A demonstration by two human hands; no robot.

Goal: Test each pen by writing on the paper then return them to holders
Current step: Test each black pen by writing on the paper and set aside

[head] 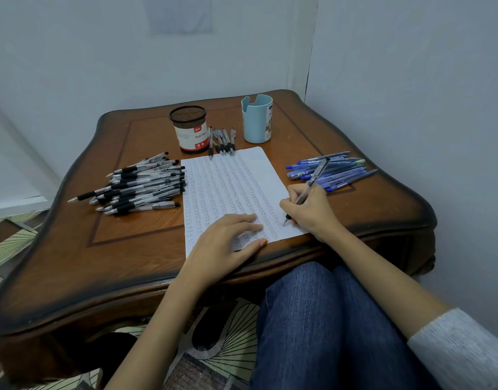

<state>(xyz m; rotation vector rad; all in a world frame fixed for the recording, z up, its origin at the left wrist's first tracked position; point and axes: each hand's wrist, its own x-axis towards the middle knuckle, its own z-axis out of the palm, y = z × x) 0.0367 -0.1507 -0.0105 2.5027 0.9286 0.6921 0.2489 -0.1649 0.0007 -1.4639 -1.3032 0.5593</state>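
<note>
Right hand [309, 211] grips pen [309, 184], tip on paper [228, 187] (near corner); left hand [225, 243] lies flat, pressing paper.

A brown wooden table [115, 249] carries a sheet of paper [228, 181] (covered in scribbles) at its middle, black pens [140, 184] left, blue pens [337, 173] right, and far back a mesh holder [190, 133], loose pens [222, 140], a light-blue holder [256, 119]

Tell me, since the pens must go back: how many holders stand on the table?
2. The brown mesh holder stands beyond the paper, far left; the light blue holder stands to its right. No others show.
</note>
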